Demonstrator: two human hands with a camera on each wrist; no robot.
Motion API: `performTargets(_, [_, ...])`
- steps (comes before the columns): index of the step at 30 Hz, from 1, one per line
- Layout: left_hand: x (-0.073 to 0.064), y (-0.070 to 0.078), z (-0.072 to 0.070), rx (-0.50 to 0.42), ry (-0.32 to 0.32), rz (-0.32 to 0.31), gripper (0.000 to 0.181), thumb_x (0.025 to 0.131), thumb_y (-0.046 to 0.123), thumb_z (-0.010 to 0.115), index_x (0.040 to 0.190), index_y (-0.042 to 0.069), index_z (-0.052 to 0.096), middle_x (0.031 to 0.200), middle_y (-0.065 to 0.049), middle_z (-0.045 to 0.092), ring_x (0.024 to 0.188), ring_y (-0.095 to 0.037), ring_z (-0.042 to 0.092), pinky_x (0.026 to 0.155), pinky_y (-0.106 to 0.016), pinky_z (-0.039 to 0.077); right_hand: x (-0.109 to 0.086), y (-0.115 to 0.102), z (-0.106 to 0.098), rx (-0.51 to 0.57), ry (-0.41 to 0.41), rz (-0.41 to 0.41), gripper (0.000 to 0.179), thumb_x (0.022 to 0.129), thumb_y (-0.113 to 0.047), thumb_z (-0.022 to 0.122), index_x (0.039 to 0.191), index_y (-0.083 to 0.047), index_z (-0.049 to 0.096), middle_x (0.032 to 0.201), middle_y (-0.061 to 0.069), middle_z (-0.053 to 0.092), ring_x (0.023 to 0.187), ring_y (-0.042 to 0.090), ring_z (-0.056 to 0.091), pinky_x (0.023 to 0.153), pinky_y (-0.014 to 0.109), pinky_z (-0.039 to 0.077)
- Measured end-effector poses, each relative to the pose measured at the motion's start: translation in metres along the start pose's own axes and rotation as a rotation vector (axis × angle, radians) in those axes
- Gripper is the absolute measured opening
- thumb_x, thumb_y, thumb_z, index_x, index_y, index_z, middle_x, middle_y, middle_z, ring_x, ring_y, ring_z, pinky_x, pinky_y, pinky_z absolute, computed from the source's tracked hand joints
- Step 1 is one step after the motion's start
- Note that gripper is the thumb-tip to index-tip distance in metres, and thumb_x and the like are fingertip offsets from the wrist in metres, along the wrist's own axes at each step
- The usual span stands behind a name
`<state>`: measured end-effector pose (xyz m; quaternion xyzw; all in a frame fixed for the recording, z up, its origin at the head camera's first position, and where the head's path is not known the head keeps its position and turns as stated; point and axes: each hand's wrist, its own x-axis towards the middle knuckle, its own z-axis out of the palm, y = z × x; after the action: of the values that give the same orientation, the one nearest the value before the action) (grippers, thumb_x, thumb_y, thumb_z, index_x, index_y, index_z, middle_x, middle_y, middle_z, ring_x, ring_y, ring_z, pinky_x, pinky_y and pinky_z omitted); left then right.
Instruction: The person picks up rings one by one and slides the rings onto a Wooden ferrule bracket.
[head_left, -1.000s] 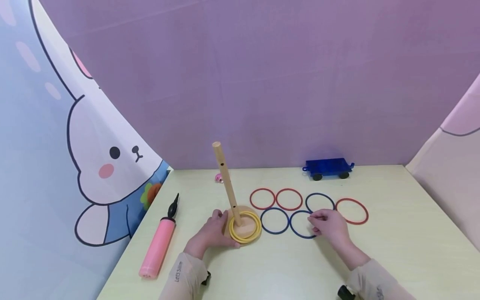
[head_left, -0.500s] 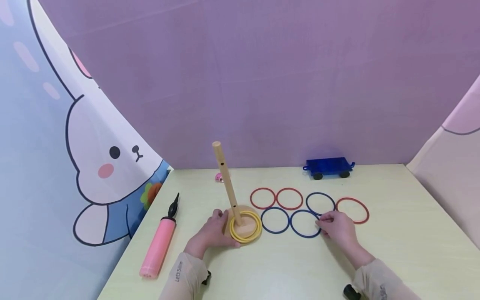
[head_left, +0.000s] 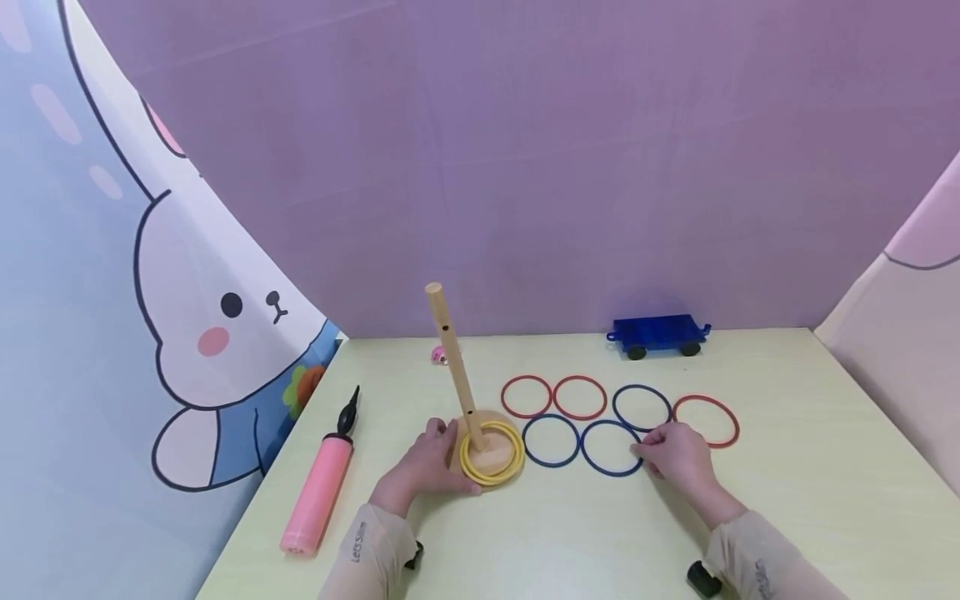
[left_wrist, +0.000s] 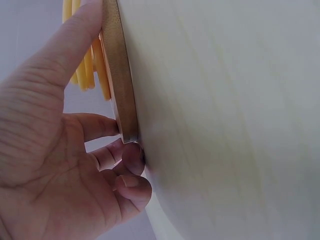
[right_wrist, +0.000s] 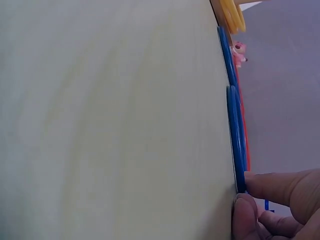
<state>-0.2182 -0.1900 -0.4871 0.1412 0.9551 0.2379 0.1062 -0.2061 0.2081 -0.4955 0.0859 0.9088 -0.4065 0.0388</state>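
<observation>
A wooden ring-toss stand (head_left: 453,358) has its post upright on a round base (head_left: 471,419). Several yellow rings (head_left: 522,454) lie around the foot of the post. My left hand (head_left: 423,462) grips the base at its left edge, thumb at the front, as the left wrist view also shows. To the right, my right hand (head_left: 678,454) pinches the right edge of the nearest blue ring (head_left: 617,475), which lies flat on the table. Thumb and a fingertip meet at this blue ring (right_wrist: 235,135) in the right wrist view.
Another blue ring (head_left: 551,466) lies beside the base, and a third blue ring (head_left: 637,386) lies behind my right hand. Red rings (head_left: 525,377) are spread further back. A blue wheeled cart (head_left: 658,332), a pink hand pump (head_left: 321,492) and a small pink figure (head_left: 438,356) stand or lie around.
My right hand has moved slightly right, from over the nearest blue ring to its right edge, then stayed there. My left hand keeps its place on the base.
</observation>
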Motion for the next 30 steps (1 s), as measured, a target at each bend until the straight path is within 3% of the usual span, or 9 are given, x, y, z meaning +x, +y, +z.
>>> performTargets(12, [0.000,0.001,-0.001,-0.026,-0.003,-0.004,0.119,0.063,0.056,0.086,0.154,0.007,0.027,0.139,-0.018,0.035,0.122,-0.035,0.042,0.100,-0.055,0.040,-0.002,0.002,-0.005,-0.043,-0.031,0.024,0.010,0.082,-0.010,0.072,0.076,-0.003,0.069,0.064,0.005,0.061,0.057,0.018,0.057,0.054,0.030,0.047])
performTargets(19, [0.000,0.001,0.000,-0.018,-0.006,-0.011,0.121,0.062,0.057,0.086,0.154,0.007,0.026,0.138,-0.017,0.035,0.121,-0.033,0.042,0.100,-0.054,0.040,-0.006,0.002,-0.011,0.051,-0.061,0.031,0.013,0.084,-0.010,0.072,0.085,0.003,0.071,0.071,0.007,0.064,0.062,0.018,0.059,0.056,0.031,0.052])
performTargets(30, [0.000,0.002,0.000,-0.013,0.001,-0.004,0.121,0.061,0.056,0.087,0.154,0.006,0.027,0.136,-0.017,0.036,0.119,-0.033,0.043,0.100,-0.053,0.041,-0.014,0.007,-0.013,0.204,-0.089,0.050,0.017,0.085,-0.011,0.072,0.089,0.005,0.071,0.066,0.006,0.064,0.060,0.017,0.061,0.057,0.031,0.054])
